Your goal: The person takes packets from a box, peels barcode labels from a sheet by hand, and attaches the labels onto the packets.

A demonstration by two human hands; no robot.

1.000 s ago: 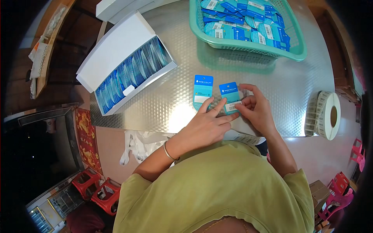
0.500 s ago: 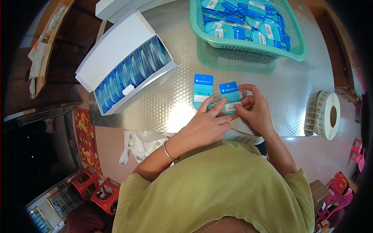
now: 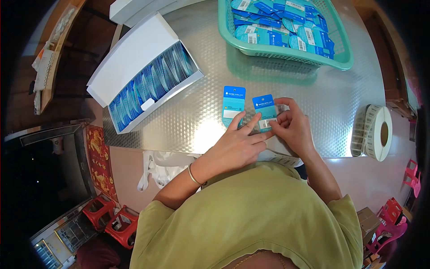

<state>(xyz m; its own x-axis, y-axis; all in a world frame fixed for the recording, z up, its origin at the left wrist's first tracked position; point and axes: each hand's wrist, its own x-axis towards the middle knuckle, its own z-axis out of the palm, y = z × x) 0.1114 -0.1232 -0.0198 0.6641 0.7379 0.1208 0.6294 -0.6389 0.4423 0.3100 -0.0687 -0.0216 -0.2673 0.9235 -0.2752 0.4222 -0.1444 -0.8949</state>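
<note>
Two blue-and-teal product cards lie side by side on the metal table. My left hand (image 3: 239, 145) is spread low over them, one finger on the lower part of the left card (image 3: 233, 101) and others at the lower edge of the right card (image 3: 264, 104). A white barcode sticker (image 3: 265, 123) sits across the right card's lower half. My right hand (image 3: 293, 127) is curled at that card's right edge, its thumb pressing on the sticker and its index finger bent by the upper corner. The thumb covers part of the barcode.
A green basket (image 3: 286, 53) full of labelled cards stands at the back right of the metal table (image 3: 197, 96). An open white box (image 3: 134, 49) packed with cards is at the left. A label roll (image 3: 378, 133) stands at the right edge. A label strip (image 3: 282, 158) runs by my waist.
My right thumb has shifted slightly left over the barcode sticker, covering more of it. The left hand and both cards stay almost where they were.
</note>
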